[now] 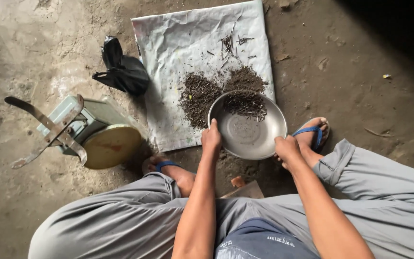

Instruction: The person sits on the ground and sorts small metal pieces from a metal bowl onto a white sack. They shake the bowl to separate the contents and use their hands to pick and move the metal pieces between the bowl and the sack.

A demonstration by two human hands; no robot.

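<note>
Between both hands | metal bowl (248, 130) | left hand (211, 139), right hand (287, 148) fingers grip rim

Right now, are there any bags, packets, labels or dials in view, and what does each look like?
Black plastic bag: crumpled on the dirt floor, left of the sheet.
Pale sheet: flattened sack-like rectangle, whitish, creased, under the dark heaps.
Weighing scale: left of the sheet, greenish box, round yellowish dial face, tipped over.
Both hands, left hand and right hand, grip the metal bowl.
</note>
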